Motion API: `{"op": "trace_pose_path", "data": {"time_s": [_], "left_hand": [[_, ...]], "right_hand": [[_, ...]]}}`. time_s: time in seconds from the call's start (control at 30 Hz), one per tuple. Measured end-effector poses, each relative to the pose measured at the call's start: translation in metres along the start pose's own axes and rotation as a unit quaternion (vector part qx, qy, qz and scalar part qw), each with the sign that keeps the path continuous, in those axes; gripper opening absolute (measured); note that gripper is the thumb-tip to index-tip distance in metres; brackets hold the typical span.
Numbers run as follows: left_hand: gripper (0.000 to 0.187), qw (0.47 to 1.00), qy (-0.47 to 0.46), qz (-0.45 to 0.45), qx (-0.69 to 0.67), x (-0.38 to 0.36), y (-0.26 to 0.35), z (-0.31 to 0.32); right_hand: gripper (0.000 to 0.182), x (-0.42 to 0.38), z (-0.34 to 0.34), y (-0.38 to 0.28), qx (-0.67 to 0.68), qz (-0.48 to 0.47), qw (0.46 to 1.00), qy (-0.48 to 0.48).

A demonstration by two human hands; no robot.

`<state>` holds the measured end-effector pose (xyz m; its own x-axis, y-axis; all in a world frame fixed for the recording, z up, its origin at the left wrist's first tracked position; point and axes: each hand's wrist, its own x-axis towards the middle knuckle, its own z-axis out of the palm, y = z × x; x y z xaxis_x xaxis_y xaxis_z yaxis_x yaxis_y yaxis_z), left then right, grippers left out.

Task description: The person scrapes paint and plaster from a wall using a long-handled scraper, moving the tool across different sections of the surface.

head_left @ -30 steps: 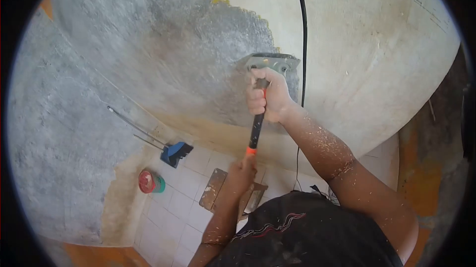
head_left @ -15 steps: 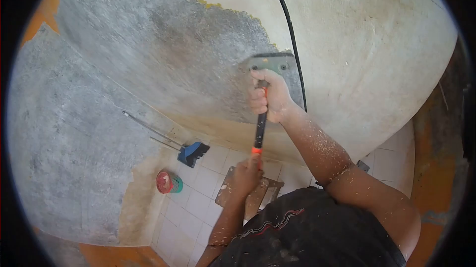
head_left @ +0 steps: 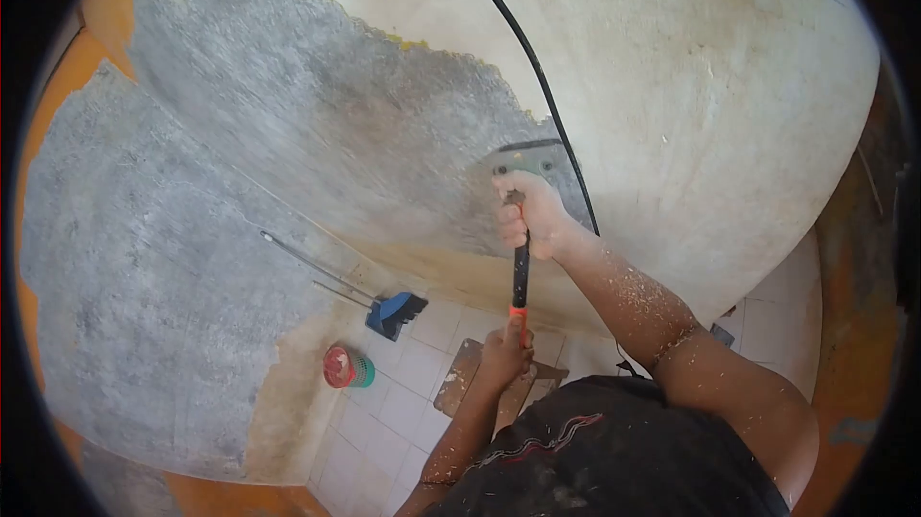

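Observation:
Both my hands grip a long-handled scraper [head_left: 521, 279] with a black and orange handle. My right hand [head_left: 533, 215] is wrapped around the upper handle, just below the wide grey-green head with its two screws. My left hand [head_left: 507, 356] is closed around the orange lower end. The head lies close against the wall, near the ragged border between a rough grey patch [head_left: 355, 105] and the off-white coating [head_left: 729, 105]. Whether its edge touches the wall cannot be told. Pale flakes cling to my right forearm.
A black cable [head_left: 532, 57] hangs across the wall and passes beside the scraper head. Below, on the tiled floor [head_left: 413, 364], are a blue dustpan [head_left: 393, 314], a red and green basket [head_left: 349, 366] and a small wooden stool [head_left: 459, 378].
The view has shifted, so wall and floor things sit lower and further right. A thicker cable end now shows at the top. Both hands still hold the scraper.

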<state>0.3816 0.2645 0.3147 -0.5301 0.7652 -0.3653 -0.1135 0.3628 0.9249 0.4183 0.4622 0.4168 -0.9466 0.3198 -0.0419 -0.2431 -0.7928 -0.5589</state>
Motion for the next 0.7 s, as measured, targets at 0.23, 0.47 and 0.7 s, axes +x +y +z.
{"op": "trace_pose_path", "data": {"time_s": [0.23,0.47,0.7], "left_hand": [[0.046,0.996,0.011,0.071,-0.059,0.005,0.041,-0.019],[0.046,0.969,-0.077,0.171,-0.16,-0.013,-0.043,-0.013],[0.085,0.916,-0.029,0.332,-0.223,-0.006,-0.022,-0.02]], "right_hand": [[0.024,0.004,0.053,-0.026,-0.008,-0.064,0.998,-0.011],[0.023,-0.003,-0.007,0.001,0.019,0.024,0.997,-0.068],[0.028,0.002,0.006,-0.006,0.051,-0.013,0.992,-0.117]]}}
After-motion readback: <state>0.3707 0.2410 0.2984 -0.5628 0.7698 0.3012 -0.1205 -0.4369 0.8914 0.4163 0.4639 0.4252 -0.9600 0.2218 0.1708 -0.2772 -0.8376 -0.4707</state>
